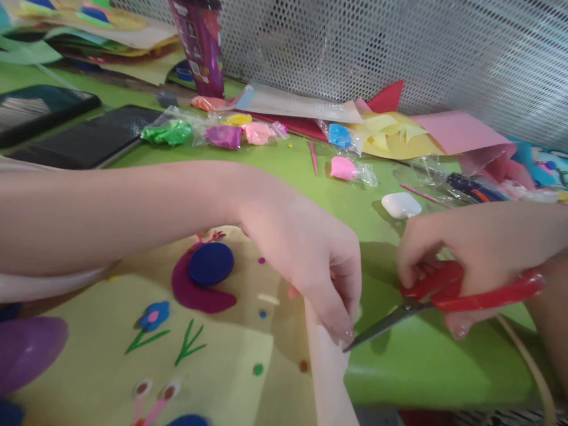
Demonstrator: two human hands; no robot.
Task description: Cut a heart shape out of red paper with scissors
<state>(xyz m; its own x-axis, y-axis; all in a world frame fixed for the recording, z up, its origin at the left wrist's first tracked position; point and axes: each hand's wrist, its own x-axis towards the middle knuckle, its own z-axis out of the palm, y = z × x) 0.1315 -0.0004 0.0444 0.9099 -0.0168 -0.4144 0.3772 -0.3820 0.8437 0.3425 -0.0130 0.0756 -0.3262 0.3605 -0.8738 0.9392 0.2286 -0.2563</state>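
My left hand [310, 254] reaches across the yellow sheet [231, 355] and pinches its lifted right edge. That edge [326, 367] stands up as a pale strip. In my right hand [479, 248] is a pair of scissors [492, 296] with red handles. Its dark blades look closed together, and their tip lies beside my left fingertips at the paper's edge. On the sheet are a magenta clay snail [189, 284] with a blue disc shell [211, 264], a blue clay flower [154, 316], green clay stalks [190, 343] and small coloured dots.
Bags of clay, green [168, 132] and pink [344, 168] among them, lie beyond my hands. A white case [401, 205] sits near my right hand. Two dark phones [89, 137] are at left, a purple cup [202, 50] behind. Coloured papers [465, 131] lie along a perforated metal panel [310, 44].
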